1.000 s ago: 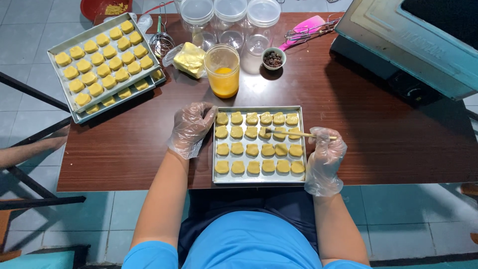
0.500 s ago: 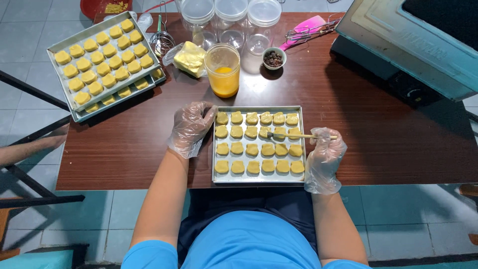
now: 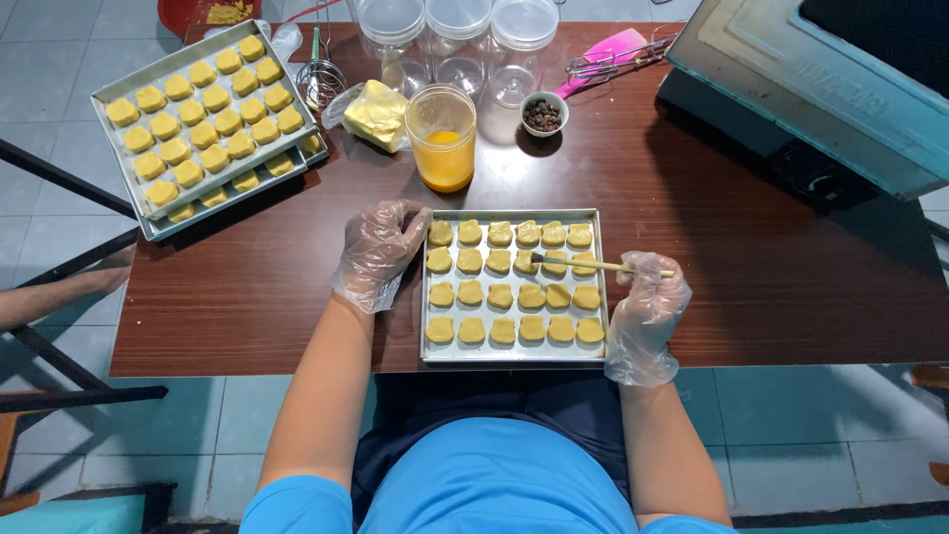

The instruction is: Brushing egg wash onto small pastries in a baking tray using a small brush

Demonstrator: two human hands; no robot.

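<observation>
- On the dark wooden table [image 3: 247,297], straight ahead of the person, sits the square metal tray [image 3: 514,353] with four rows of small yellow dough pieces [image 3: 501,296]; it lies near the table's front edge
- Right hand [image 3: 647,311], in a clear plastic glove, has its fingers closed round the handle of a thin wooden brush [image 3: 603,265], whose dark bristles rest on a piece in the second row
- Left hand [image 3: 376,252], gloved too, lies with fingers loosely curled against the tray's left rim, steadying it
- Risk, as I judge it: pressing too hard with the bristles could dent or shift a soft piece, and a heavy load of glaze could drip between pieces onto the metal
- Another risk: if the left hand lets go, the tray may slide toward the near edge
- Beyond the tray stands a glass of orange liquid [image 3: 442,138], close enough for a reaching sleeve to tip it
- Dough pieces look pale yellow, matte and evenly spaced, each apart from its neighbours
</observation>
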